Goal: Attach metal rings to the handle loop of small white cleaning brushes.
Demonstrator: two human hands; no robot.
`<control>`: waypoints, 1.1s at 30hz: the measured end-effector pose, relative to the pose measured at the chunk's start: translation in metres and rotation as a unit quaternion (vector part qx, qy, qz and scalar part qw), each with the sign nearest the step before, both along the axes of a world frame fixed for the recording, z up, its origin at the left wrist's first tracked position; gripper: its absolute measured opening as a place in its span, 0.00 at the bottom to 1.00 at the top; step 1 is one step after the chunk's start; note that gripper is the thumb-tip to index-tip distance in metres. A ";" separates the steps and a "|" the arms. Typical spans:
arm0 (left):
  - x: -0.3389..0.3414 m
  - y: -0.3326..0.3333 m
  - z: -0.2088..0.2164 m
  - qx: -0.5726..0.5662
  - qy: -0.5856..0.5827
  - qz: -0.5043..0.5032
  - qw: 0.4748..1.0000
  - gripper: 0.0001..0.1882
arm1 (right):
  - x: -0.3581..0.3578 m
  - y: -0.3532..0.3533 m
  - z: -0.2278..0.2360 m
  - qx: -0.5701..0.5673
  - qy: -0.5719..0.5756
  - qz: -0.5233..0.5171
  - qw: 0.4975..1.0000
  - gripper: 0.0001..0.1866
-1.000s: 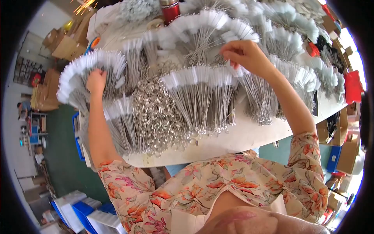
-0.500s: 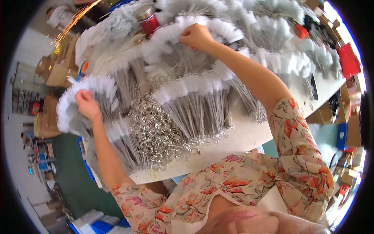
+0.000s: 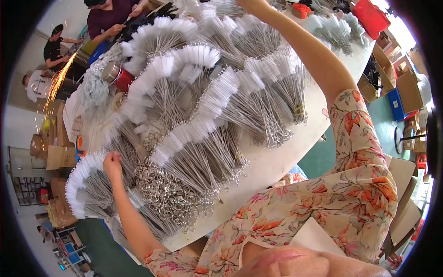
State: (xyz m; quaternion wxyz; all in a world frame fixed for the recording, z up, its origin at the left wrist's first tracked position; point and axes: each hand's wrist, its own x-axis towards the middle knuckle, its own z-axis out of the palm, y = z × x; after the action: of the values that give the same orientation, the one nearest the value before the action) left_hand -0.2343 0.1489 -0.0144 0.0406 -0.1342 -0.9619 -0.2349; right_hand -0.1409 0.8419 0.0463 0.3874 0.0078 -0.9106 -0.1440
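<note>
My left hand (image 3: pixel 113 166) is closed, its fingers curled beside a fanned bundle of thin wire-stemmed brushes (image 3: pixel 83 180) with white bristles; what it holds, if anything, is hidden. My right hand (image 3: pixel 254 5) reaches to the far side of the table, over more white brushes (image 3: pixel 221 27). The upper edge of the picture cuts off its fingers. Between my arms, fanned rows of the same brushes (image 3: pixel 189 134) lie with bristles away from me and looped wire ends toward me. A heap of shiny metal rings (image 3: pixel 164 187) sits right of my left forearm.
A red jar with a metal lid (image 3: pixel 117 76), a tape roll (image 3: pixel 118 100) and orange-handled scissors (image 3: pixel 79 144) are at the table's left. A red bag (image 3: pixel 371 19) lies far right, near cardboard boxes (image 3: pixel 408 85). A co-worker in maroon (image 3: pixel 104 21) works beyond; sparks (image 3: pixel 60 81) fly behind.
The view has swung, so the table appears turned. My right hand has moved up and partly out of the picture. My left hand has shifted to the right edge of its brush bundle.
</note>
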 end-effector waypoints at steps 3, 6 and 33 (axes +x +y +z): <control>0.015 -0.032 0.009 0.107 -0.070 0.075 0.989 0.12 | 0.007 0.000 -0.035 -0.346 -0.081 -0.043 0.934 0.12; 0.054 0.007 0.050 0.242 -0.102 0.145 0.954 0.12 | 0.030 -0.015 -0.032 -0.447 -0.138 -0.138 0.873 0.14; 0.137 -0.056 0.103 0.815 0.018 -0.253 0.521 0.19 | -0.002 -0.151 -0.015 -0.310 -0.330 -0.049 0.890 0.14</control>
State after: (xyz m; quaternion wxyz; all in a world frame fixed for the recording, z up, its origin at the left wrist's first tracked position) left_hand -0.0972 0.0929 0.0890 0.0885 -0.2841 -0.2752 -0.9142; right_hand -0.1433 0.6913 0.0316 0.0401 -0.1103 -0.9835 0.1374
